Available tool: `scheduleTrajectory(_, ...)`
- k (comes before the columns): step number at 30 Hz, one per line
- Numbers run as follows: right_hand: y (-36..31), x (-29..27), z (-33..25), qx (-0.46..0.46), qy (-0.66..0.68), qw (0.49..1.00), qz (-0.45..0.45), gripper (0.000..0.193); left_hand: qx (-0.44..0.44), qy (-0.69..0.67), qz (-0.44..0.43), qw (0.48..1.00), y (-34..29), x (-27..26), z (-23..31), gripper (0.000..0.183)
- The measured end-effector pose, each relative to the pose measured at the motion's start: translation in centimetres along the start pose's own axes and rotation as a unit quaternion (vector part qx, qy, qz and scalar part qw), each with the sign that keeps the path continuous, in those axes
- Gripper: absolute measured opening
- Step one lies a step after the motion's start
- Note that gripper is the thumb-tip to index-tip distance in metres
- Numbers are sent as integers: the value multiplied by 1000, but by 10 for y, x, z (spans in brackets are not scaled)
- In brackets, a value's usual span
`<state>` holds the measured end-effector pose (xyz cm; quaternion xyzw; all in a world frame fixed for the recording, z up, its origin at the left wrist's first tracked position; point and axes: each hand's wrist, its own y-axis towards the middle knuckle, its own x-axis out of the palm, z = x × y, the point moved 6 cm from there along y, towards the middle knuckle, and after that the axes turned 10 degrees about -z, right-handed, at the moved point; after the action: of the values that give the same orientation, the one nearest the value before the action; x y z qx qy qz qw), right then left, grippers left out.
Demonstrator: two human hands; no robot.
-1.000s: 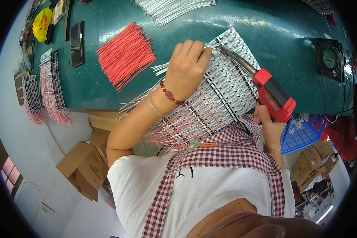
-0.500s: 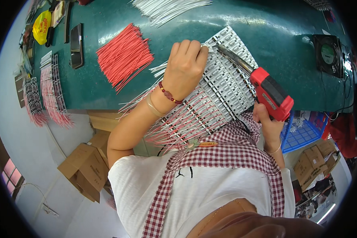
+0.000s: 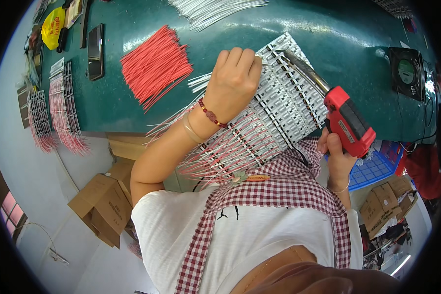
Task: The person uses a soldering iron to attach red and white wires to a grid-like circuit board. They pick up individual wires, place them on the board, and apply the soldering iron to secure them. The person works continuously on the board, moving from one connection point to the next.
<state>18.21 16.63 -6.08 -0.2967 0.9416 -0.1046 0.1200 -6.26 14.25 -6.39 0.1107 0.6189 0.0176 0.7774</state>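
A soldering gun (image 3: 348, 120) with a red and black body and a long metal tip is gripped in my right hand (image 3: 337, 154). Its tip reaches over a panel of rows of small white and silver parts (image 3: 284, 98), right of my left fingers. My left hand (image 3: 234, 78) is closed above the panel's upper left side, its fingertips mostly hidden. White wires (image 3: 199, 82) stick out left from beneath it, apparently held in the fingers. Along the panel's lower left part, many red and white wires (image 3: 220, 152) fan out toward my apron.
A pile of red wires (image 3: 157, 66) lies left of my left hand, and white wires (image 3: 213, 11) lie at the far edge. Finished-looking wired strips (image 3: 63, 98), a phone (image 3: 95, 51) and a yellow bag (image 3: 53, 28) are at left. A black fan-like device (image 3: 406, 73) stands at right, above a blue basket (image 3: 372, 169).
The soldering gun in my right hand has moved to the right, and its tip is farther from my left fingers. My left hand stays closed over the panel, nearly in place.
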Motion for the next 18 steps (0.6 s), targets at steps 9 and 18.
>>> scheduleTrajectory(9, -5, -1, 5, 55, 104, 993, 1, 16, -1, -5, 30, 1000, 1, -12, 2, 26)
scheduleTrajectory(18, -5, -2, 21, 76, 65, 995, -18, 26, -12, -50, 22, 998, -7, 1, 9, 26)
